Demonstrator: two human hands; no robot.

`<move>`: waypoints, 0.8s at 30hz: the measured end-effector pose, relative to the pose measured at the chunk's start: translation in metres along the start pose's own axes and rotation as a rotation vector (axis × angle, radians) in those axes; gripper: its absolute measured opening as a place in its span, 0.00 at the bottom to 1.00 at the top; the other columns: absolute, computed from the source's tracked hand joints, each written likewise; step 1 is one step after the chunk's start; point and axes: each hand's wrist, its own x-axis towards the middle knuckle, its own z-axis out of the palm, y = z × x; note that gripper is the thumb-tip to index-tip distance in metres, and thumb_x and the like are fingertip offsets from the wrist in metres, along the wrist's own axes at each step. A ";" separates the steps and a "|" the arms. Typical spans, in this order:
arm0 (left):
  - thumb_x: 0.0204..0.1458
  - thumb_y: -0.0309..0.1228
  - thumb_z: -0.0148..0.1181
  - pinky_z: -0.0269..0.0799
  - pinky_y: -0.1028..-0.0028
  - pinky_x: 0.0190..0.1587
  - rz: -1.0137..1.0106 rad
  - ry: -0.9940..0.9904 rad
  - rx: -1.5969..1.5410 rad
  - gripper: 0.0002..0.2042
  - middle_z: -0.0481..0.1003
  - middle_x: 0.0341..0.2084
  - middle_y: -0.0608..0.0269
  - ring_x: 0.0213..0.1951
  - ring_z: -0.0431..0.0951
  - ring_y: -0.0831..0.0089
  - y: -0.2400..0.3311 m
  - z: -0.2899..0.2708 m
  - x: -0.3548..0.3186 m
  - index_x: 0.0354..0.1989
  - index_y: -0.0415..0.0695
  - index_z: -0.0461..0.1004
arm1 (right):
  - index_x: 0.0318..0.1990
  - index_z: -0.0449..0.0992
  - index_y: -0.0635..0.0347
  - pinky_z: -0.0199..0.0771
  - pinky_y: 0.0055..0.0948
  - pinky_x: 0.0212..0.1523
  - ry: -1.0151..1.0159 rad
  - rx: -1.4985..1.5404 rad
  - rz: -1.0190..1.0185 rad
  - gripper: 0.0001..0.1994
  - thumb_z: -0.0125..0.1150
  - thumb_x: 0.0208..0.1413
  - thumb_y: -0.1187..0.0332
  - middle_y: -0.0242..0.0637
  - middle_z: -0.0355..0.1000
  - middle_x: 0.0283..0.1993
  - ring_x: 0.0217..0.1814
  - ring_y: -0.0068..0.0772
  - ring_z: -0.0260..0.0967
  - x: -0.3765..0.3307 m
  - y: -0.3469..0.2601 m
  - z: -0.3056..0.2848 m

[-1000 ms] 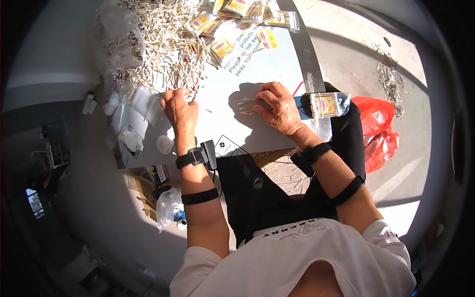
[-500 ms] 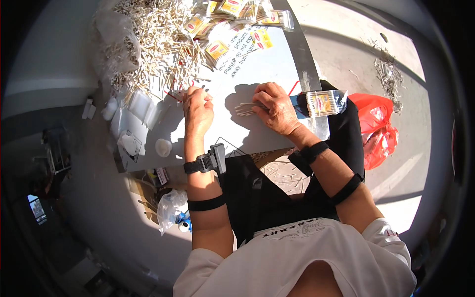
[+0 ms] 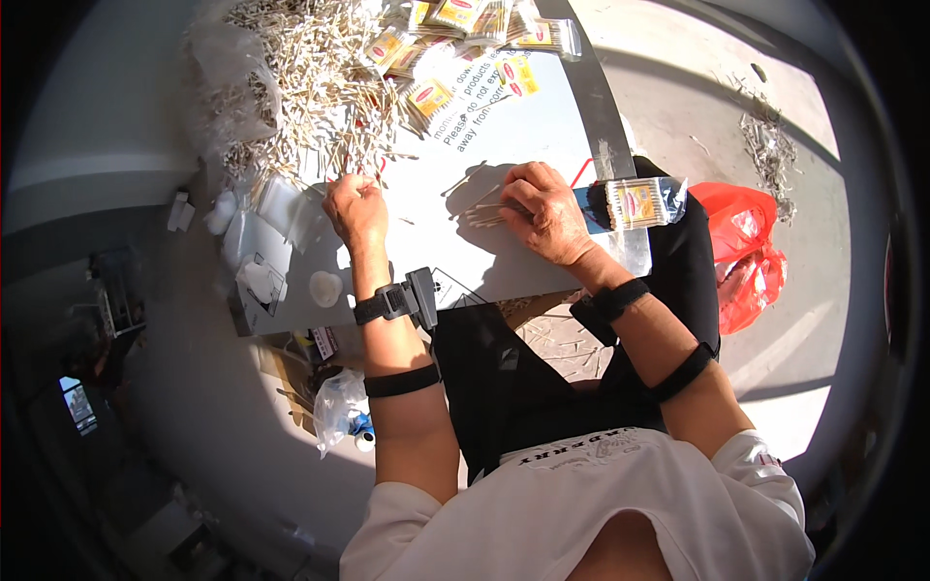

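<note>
A big loose heap of cotton swabs (image 3: 329, 77) covers the far left of the white board. At its near edge is my left hand (image 3: 358, 211), fingers curled and pinched together; whatever lies between the fingertips is hidden. My right hand (image 3: 547, 213) rests over the board's right side, closed on a small bunch of cotton swabs (image 3: 481, 215) whose tips stick out to the left. One single swab (image 3: 467, 180) lies just beyond that bunch. Right of this hand, a filled clear pack of swabs (image 3: 636, 203) with a yellow label lies at the board's edge.
Several filled swab packs (image 3: 460, 15) are piled at the back. A small white round piece (image 3: 325, 289) and clear plastic boxes (image 3: 278, 205) sit at the left. A red plastic bag (image 3: 741, 257) stands on the floor at the right, with scattered swabs (image 3: 770, 155) behind it.
My left hand has shifted left along the near edge of the heap. A single swab now shows beyond the bunch in my right hand, which has barely moved.
</note>
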 end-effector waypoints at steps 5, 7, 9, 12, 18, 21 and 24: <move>0.43 0.34 0.64 0.71 0.58 0.46 -0.067 -0.046 0.217 0.08 0.75 0.37 0.51 0.45 0.72 0.52 0.039 0.008 -0.006 0.27 0.43 0.79 | 0.32 0.74 0.63 0.67 0.41 0.51 -0.017 0.003 0.047 0.09 0.64 0.42 0.73 0.41 0.69 0.43 0.47 0.47 0.65 -0.004 0.007 -0.004; 0.42 0.36 0.64 0.72 0.57 0.44 -0.038 -0.008 0.329 0.09 0.76 0.38 0.51 0.45 0.72 0.52 0.037 0.003 -0.005 0.27 0.43 0.79 | 0.32 0.74 0.63 0.67 0.41 0.51 -0.018 0.016 0.035 0.09 0.64 0.42 0.74 0.41 0.69 0.43 0.48 0.47 0.65 -0.001 0.002 -0.001; 0.43 0.36 0.63 0.72 0.57 0.44 -0.110 -0.002 0.259 0.09 0.76 0.35 0.50 0.43 0.73 0.51 0.033 0.003 -0.001 0.28 0.43 0.80 | 0.32 0.74 0.63 0.67 0.40 0.51 -0.017 0.014 0.039 0.08 0.64 0.42 0.74 0.41 0.69 0.43 0.47 0.47 0.65 0.000 0.000 0.000; 0.43 0.34 0.62 0.72 0.57 0.44 -0.076 0.013 0.264 0.09 0.76 0.33 0.50 0.42 0.74 0.51 0.031 0.004 -0.008 0.27 0.41 0.79 | 0.32 0.74 0.63 0.67 0.41 0.52 -0.019 0.010 0.036 0.08 0.64 0.42 0.73 0.41 0.69 0.43 0.48 0.47 0.65 -0.001 0.001 -0.001; 0.43 0.33 0.62 0.72 0.58 0.43 0.066 0.164 0.338 0.09 0.77 0.32 0.50 0.41 0.74 0.50 0.026 0.007 -0.019 0.28 0.40 0.78 | 0.32 0.74 0.63 0.67 0.41 0.51 -0.017 0.008 0.028 0.08 0.64 0.42 0.74 0.41 0.69 0.43 0.47 0.47 0.65 0.000 -0.001 -0.001; 0.42 0.34 0.62 0.73 0.58 0.39 0.059 0.115 0.421 0.09 0.78 0.28 0.50 0.38 0.76 0.51 0.030 0.006 -0.014 0.26 0.40 0.78 | 0.32 0.74 0.63 0.67 0.41 0.51 -0.017 0.010 0.036 0.08 0.64 0.42 0.74 0.41 0.69 0.43 0.47 0.47 0.65 0.000 0.000 -0.001; 0.41 0.35 0.60 0.73 0.57 0.33 -0.222 0.025 0.093 0.10 0.79 0.23 0.49 0.27 0.79 0.50 0.032 -0.008 -0.008 0.23 0.38 0.78 | 0.32 0.74 0.63 0.67 0.41 0.50 -0.011 0.004 0.031 0.08 0.64 0.42 0.74 0.41 0.69 0.43 0.47 0.47 0.66 -0.003 0.004 -0.003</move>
